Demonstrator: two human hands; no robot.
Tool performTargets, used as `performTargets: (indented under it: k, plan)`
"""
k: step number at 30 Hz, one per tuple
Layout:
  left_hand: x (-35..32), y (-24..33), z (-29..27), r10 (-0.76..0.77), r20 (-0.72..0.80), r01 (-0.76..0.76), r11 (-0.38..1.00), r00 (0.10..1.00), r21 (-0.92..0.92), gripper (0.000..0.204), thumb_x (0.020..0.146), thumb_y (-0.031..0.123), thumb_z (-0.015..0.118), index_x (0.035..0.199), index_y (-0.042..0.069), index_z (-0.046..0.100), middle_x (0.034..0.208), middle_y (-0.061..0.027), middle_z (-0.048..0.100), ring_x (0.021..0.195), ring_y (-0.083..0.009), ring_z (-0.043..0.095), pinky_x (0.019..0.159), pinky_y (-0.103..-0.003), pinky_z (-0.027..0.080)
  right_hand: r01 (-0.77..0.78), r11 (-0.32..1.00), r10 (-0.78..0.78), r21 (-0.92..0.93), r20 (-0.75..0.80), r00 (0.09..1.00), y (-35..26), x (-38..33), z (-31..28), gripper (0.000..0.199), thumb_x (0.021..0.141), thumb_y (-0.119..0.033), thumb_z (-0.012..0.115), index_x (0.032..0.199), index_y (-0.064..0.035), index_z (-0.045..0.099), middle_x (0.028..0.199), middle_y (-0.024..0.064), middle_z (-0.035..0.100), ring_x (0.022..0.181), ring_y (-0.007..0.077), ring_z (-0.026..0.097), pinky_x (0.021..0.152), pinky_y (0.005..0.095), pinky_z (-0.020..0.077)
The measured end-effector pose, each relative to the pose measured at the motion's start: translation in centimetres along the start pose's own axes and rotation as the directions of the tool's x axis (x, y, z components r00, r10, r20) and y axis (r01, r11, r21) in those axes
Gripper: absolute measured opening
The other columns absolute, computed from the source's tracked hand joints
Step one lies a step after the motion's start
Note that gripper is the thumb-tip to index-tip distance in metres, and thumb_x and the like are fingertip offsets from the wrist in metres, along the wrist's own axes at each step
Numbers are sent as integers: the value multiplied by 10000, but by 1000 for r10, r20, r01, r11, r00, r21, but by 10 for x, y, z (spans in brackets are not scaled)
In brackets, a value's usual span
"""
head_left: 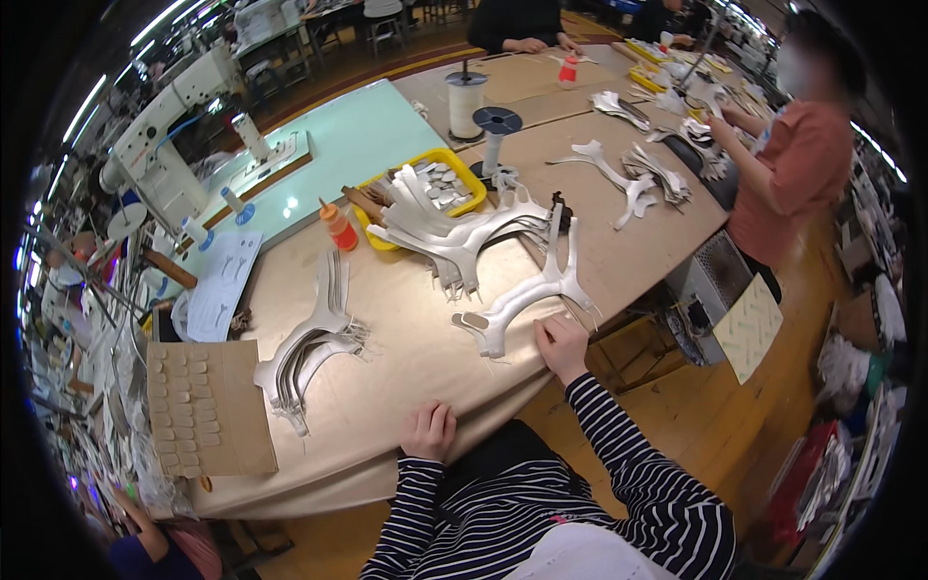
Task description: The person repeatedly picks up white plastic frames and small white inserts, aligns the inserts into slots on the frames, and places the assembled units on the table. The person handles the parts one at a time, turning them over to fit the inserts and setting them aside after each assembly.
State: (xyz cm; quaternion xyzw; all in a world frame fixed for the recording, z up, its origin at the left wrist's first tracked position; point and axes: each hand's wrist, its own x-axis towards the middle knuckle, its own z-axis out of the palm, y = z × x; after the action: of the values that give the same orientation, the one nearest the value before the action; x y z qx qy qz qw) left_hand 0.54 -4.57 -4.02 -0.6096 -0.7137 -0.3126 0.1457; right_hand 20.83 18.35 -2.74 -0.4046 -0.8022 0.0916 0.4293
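Observation:
My left hand (428, 432) rests at the near table edge with its fingers curled in, and nothing shows in it. Closer to the right side of that edge, my right hand (563, 345) is closed; whatever its fingers may hold is hidden. Just beyond it lies a branched silver-white shoe upper piece (527, 297) with a small oval patch at its left end. A stack of similar silver pieces (307, 350) sits to the left, loose threads at its edges. Another pile of them (454, 232) lies farther off, partly over a yellow basket (476, 198) with pale oval pieces.
At left lies a cardboard sheet (253, 406) with rows of small oval pieces. An orange-capped bottle (338, 227), thread spools (466, 104) and a sewing machine (164, 145) stand beyond. A co-worker (797, 179) works at the right; more silver pieces (614, 179) lie there.

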Motion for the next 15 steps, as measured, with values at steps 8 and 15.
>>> performTargets:
  k: [8,15]
  plan:
    - [-1,2,6,9,-101,-8,1000,995,14,78,854,131,742,915,116,697,956,-35,688,832,-233,662,714,-364,527,52,998,-53,-23,-11,999,3,-1,1,240,854,-176,718,662,-79,613,670,83,584,620,297,610,562,416,481]
    - [1,0,6,38,-107,-40,999,994,-11,60,866,128,737,910,119,697,967,-31,695,873,-234,673,726,-371,527,81,997,-82,-19,-38,996,7,-5,1,234,868,-159,700,678,-51,617,679,101,599,635,307,613,587,416,485]
